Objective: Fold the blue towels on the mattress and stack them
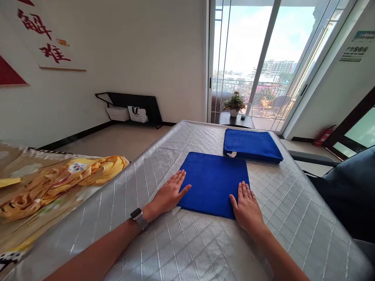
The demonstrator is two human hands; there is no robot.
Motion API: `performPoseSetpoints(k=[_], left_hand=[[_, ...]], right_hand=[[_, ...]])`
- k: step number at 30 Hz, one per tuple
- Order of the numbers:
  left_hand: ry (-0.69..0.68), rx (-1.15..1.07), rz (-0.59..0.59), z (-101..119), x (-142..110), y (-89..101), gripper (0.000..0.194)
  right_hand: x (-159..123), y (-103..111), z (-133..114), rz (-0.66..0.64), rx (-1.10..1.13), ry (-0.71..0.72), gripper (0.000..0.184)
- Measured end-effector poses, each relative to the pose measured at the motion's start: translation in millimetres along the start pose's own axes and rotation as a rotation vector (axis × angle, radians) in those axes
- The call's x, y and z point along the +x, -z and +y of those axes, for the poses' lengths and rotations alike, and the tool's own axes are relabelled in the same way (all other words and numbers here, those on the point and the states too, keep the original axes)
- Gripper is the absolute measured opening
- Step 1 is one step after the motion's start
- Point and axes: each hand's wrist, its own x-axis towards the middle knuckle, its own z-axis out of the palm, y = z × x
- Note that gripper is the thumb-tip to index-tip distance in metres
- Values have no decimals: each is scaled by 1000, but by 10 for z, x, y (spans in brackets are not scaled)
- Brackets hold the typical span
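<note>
A flat blue cloth square [212, 181], which looks like a folded towel, lies on the silver quilted cover [202, 242]. My left hand [171, 189] rests flat along its left edge, fingers stretched out and the thumb on the cloth. Over the right edge lies my right hand [247, 207], also flat, with its fingers pointing away from me. Neither hand grips anything. A small pale tag [176, 210] sticks out at the near left corner. Just beyond, to the right, is a thicker stack of blue cloth [252, 143] with a white tag [232, 154] at its near edge.
To the left, a yellow cloth [96, 171] lies crumpled on a patterned blanket [17, 168]. A small table [238, 120] with a potted plant [234, 104] stands by the glass sliding door. Dark bags or seats [348, 191] are at the right edge of the silver surface.
</note>
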Motion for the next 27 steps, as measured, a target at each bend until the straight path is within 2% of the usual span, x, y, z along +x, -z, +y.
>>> performPoseSetpoints(k=[2,5,8,10,12,16,19,22,27], left_hand=[[-7,3,-21,-31,16,19,79],[12,4,-121,-74,71,88,82],[51,18,-167,79,157,172,85],[-10,15,-114,370,218,187,82],[-152,-17,-54,787,277,142,76],[-392,-103,-59,1635,381,-78,72],[-429,-153,-54,1951,424,-220,69],[-410,-154,-35,1949,405,-261,69],[-402,-84,-42,1651,271,-196,73]], right_hand=[[0,13,-8,2,10,-1,74],[6,8,-10,16,22,10,74],[12,-2,-10,24,30,10,74],[12,-2,-12,29,33,10,74],[9,3,-14,34,30,14,74],[-4,16,0,9,-20,39,66],[-13,23,21,-23,-51,55,64],[-20,41,23,-20,-52,63,63],[-23,61,-7,-2,-38,44,66]])
